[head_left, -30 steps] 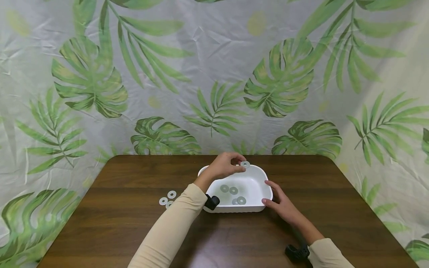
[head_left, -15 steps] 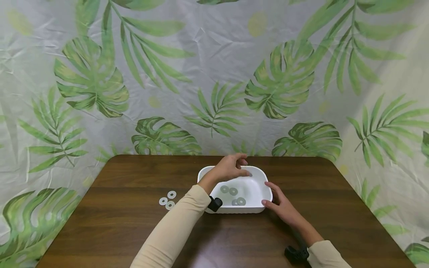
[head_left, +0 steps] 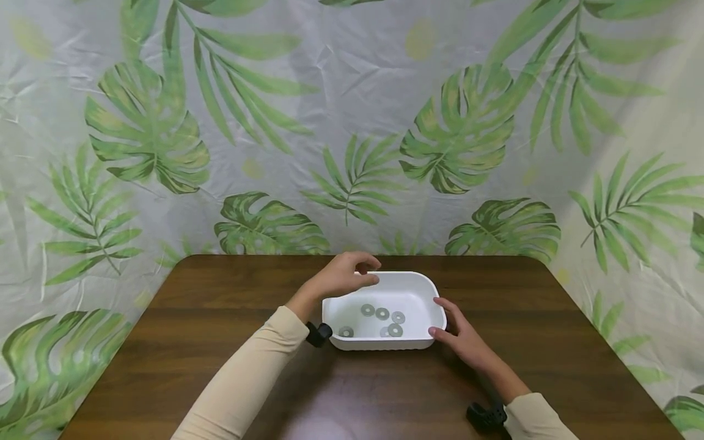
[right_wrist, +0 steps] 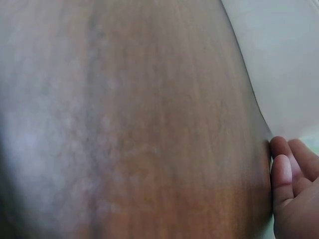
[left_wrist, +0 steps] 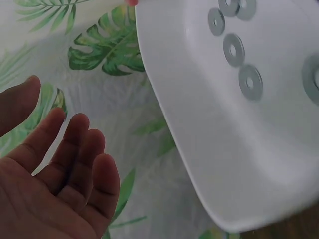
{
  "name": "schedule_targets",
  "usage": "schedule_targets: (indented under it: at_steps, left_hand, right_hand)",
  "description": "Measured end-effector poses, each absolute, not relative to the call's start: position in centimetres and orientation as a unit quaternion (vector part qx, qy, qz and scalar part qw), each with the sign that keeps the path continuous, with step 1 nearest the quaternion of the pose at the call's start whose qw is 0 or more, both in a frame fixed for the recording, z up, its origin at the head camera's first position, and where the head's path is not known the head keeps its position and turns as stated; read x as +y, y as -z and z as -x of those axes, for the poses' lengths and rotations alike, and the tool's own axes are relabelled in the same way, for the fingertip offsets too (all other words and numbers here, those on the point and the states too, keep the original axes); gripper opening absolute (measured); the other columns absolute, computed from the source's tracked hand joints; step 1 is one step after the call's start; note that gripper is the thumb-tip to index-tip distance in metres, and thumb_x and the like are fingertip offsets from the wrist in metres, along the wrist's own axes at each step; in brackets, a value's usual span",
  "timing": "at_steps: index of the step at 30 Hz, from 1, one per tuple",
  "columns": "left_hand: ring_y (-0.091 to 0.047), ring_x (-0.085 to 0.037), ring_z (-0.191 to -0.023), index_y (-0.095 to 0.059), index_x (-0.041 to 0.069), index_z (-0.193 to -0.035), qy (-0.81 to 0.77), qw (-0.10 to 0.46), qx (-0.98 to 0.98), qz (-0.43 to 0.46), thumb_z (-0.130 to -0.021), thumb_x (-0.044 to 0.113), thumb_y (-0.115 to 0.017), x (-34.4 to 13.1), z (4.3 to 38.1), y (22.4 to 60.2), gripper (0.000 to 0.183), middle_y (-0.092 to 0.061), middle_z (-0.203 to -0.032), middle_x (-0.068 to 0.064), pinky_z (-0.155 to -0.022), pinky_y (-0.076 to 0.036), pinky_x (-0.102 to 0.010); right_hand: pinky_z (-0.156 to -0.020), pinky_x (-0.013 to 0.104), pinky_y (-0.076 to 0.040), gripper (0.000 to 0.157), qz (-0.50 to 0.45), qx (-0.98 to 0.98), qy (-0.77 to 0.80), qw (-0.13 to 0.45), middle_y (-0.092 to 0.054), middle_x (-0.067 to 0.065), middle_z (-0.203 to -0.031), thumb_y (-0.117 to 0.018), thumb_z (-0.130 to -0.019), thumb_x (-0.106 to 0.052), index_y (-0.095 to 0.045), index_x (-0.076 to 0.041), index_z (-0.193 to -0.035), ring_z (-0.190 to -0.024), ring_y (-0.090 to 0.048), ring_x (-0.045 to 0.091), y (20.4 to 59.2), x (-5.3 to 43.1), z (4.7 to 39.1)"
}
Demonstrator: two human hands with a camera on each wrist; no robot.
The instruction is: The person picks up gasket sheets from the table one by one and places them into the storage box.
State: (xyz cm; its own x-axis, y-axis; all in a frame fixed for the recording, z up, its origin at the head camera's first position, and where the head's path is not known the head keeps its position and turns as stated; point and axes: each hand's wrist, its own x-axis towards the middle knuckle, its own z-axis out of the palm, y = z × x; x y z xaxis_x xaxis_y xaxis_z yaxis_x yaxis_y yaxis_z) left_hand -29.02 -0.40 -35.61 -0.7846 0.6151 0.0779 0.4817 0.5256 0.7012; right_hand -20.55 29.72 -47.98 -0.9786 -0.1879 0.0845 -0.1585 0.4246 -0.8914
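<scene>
Leaf-print fabric backdrop (head_left: 352,91) was hung behind a dark wood-grain tabletop (head_left: 192,342). From left: the left hand (head_left: 338,275) was held above the far-left rim of a white plastic tub (head_left: 385,344), thumb and fingers apart, nothing pinched. Six flat gray washers (head_left: 378,315) were counted, all on the tub's floor: one alone by the near-left corner, three in a row around the middle, two overlapped toward the near side. Washers were judged light, thin, stiff, not fragile, probably metal; slick faces were suspected, so the outer edge, between thumb and fingertip, was rated the best hold. Tub was judged light, stiff, liable to slide; best taken by the rim. At its right end, the rim was held by the right hand (head_left: 464,336), thumb at the near corner, fingers farther back; how firmly it was clamped could not be told.
</scene>
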Motion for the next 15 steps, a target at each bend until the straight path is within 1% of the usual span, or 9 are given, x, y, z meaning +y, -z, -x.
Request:
schedule_targets:
  at_steps: [4,8,12,15]
  left_hand:
    - [-0.061,-0.021,-0.110,-0.065,0.012,-0.126,-0.381,0.072,0.867,-0.315,-0.097,0.025,-0.063,-3.6,27.9,35.0,0.032,-0.066,-0.127,-0.009,-0.093,-0.050,-0.037]
    - [-0.063,-0.019,-0.103,-0.066,0.011,-0.123,-0.391,0.053,0.862,-0.317,-0.097,0.021,-0.063,-6.9,26.2,34.9,0.028,-0.068,-0.120,-0.008,-0.087,-0.052,-0.033]
    - [-0.064,-0.018,-0.098,-0.067,0.009,-0.119,-0.376,0.033,0.864,-0.333,-0.095,0.019,-0.065,-9.7,24.6,35.6,0.025,-0.069,-0.113,-0.008,-0.080,-0.052,-0.029]
    - [-0.064,-0.018,-0.097,-0.068,0.009,-0.116,-0.360,0.026,0.869,-0.337,-0.095,0.019,-0.066,-11.7,23.5,36.6,0.023,-0.069,-0.112,-0.007,-0.077,-0.053,-0.028]
  right_hand:
    - [-0.084,0.015,-0.048,0.067,0.102,0.844,0.526,0.013,-0.030,0.032,-0.153,-0.063,-0.096,-0.013,-0.026,-0.009,-0.152,-0.129,-0.048,0.050,48.0,29.7,20.6]
    - [-0.087,0.020,-0.050,0.067,0.098,0.848,0.521,0.017,-0.031,0.032,-0.153,-0.063,-0.096,-0.015,-0.026,-0.009,-0.152,-0.129,-0.048,0.050,47.9,29.6,20.6]
    - [-0.090,0.026,-0.052,0.068,0.095,0.851,0.517,0.019,-0.030,0.031,-0.154,-0.063,-0.096,-0.015,-0.026,-0.010,-0.153,-0.130,-0.047,0.050,47.8,29.6,20.6]
    - [-0.091,0.027,-0.052,0.068,0.094,0.850,0.518,0.021,-0.029,0.031,-0.154,-0.063,-0.096,-0.015,-0.026,-0.011,-0.153,-0.131,-0.047,0.050,47.8,29.6,20.6]
